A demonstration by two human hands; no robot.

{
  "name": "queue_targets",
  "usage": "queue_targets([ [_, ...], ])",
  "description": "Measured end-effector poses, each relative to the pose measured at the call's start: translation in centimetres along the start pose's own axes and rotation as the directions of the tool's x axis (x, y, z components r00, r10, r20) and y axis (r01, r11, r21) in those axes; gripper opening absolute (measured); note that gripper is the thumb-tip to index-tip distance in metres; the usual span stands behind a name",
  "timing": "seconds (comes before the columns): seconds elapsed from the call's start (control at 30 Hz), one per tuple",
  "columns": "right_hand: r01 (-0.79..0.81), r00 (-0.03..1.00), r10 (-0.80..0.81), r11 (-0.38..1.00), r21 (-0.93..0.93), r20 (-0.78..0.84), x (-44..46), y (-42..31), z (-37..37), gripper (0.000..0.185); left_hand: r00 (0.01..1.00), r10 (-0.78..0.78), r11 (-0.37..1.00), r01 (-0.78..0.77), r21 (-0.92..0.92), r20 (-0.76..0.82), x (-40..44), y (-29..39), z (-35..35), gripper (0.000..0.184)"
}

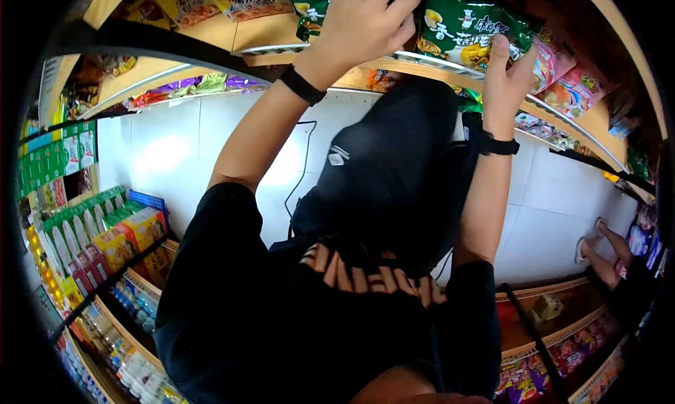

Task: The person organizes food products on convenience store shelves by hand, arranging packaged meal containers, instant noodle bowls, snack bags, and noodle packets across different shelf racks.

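Note:
At the top shelf, a green instant noodle packet [467, 26] leans at the shelf's front edge, with food pictures and white lettering. My right hand [508, 77] is at its lower right corner, the thumb over the front and the corner between thumb and fingers. My left hand [365, 24] reaches over the shelf edge, its fingers bent, between this packet and another green noodle packet [309, 10]. What lies under those left fingers is hidden by the hand. Dark bands circle both wrists.
Yellow packets [190, 4] lie left on the shelf [267, 35], pink packets [573, 87] right. Lower shelves hold more packets. My dark-trousered leg [394, 144] is below, over the white tiled floor [162, 144]. Boxes [133, 235] stand behind left; another person's legs [601, 260] show at right.

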State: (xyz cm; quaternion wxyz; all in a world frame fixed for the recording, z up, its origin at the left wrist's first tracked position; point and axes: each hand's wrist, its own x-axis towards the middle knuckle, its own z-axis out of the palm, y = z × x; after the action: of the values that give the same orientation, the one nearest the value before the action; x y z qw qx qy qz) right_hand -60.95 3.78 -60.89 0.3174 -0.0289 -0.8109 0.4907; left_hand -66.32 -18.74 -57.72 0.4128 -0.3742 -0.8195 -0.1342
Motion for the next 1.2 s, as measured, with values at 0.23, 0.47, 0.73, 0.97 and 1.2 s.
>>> queue_targets([
  [0.23,0.059,0.992,-0.090,0.949,-0.309,-0.086,0.1,0.3,0.9,0.060,1.000,-0.028,0.994,0.029,0.106,-0.009,-0.2,0.2,0.1,0.038],
  [0.47,-0.014,0.997,-0.012,0.940,-0.341,-0.074,0.0,0.2,1.1,0.058,0.793,-0.479,0.851,0.524,0.021,-0.376,-4.7,-2.9,-2.2,0.064],
  [0.73,0.022,0.992,-0.071,0.910,-0.413,-0.105,-0.1,0.5,1.7,0.054,0.620,-0.781,0.408,0.600,-0.688,0.078,-7.3,-2.4,-2.1,0.084],
  [0.97,0.110,0.978,-0.178,0.882,-0.459,-0.108,-0.2,1.1,1.9,0.047,0.709,-0.701,0.594,0.637,-0.491,0.071,-6.7,-0.7,-2.2,0.085],
  [1.2,0.090,0.988,-0.121,0.956,-0.279,-0.095,-0.9,1.7,1.2,0.047,0.727,-0.683,0.645,0.646,-0.409,0.071,-7.9,-1.0,-2.1,0.055],
])
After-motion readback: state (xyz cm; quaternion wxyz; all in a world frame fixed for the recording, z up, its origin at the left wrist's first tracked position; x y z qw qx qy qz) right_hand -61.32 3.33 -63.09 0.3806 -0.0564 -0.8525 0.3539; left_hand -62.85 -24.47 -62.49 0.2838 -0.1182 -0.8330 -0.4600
